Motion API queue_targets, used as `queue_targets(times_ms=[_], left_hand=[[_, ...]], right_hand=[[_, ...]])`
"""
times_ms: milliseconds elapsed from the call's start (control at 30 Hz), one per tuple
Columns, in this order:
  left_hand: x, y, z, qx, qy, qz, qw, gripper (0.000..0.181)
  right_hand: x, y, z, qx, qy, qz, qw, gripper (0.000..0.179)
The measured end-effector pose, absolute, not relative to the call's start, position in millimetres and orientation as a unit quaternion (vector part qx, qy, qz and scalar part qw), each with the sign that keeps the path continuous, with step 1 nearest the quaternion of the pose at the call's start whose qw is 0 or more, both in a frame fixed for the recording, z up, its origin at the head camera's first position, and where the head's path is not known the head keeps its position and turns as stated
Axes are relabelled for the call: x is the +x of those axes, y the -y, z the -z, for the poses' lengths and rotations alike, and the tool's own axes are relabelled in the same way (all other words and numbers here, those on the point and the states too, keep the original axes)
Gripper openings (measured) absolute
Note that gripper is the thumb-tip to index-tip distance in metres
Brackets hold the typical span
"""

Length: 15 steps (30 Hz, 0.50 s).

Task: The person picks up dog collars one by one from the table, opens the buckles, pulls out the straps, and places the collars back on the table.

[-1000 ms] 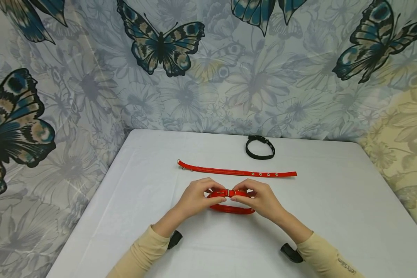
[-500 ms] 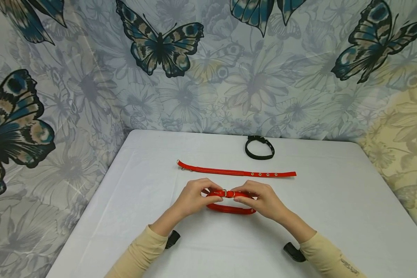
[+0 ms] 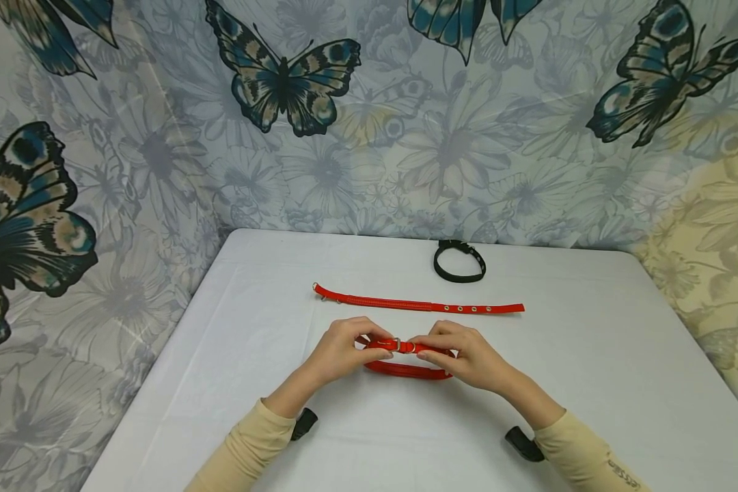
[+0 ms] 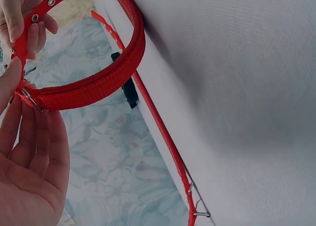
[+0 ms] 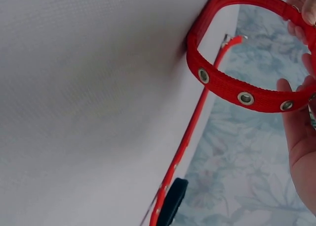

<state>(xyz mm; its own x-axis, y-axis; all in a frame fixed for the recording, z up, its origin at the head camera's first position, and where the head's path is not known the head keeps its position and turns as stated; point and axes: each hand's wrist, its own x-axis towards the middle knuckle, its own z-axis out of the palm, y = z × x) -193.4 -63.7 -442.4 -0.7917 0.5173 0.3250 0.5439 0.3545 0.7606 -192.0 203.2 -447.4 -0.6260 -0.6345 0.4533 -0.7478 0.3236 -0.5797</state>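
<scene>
A red collar (image 3: 408,370) with a metal buckle and eyelets is bent into a closed loop between my two hands. My left hand (image 3: 344,350) pinches it just left of the buckle, thumb in front and fingers behind. On the other side, my right hand (image 3: 470,352) pinches the strap right of the buckle. In the left wrist view the collar (image 4: 94,90) curves away from the fingers, with a metal ring by the fingertips. The right wrist view shows the collar's eyelet side (image 5: 227,90), its lower part close to the white surface.
A second red collar (image 3: 400,303) lies straightened out behind my hands, eyelets toward the right. Farther back a black collar (image 3: 460,278) rests as a round loop near the rear edge of the white table (image 3: 270,260). A butterfly-patterned cloth (image 3: 369,184) hangs behind.
Both hands keep hold of the red collar. They have shifted slightly, the right hand a little outward to the right, and more strap shows right of the buckle.
</scene>
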Motion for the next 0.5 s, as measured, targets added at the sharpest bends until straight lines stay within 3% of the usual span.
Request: queue_targets(times_ms=[267, 500], left_hand=[[-194.0, 64.9, 442.1, -0.322, 0.823, 0.468, -0.004, 0.021], [-196.8, 66.7, 442.6, -0.326, 0.819, 0.471, -0.027, 0.021]], right_hand=[[-195.8, -205.8, 446.0, 0.462, 0.807, -0.357, 0.089, 0.035], [-196.9, -207.1, 442.4, 0.464, 0.812, -0.346, 0.072, 0.028]])
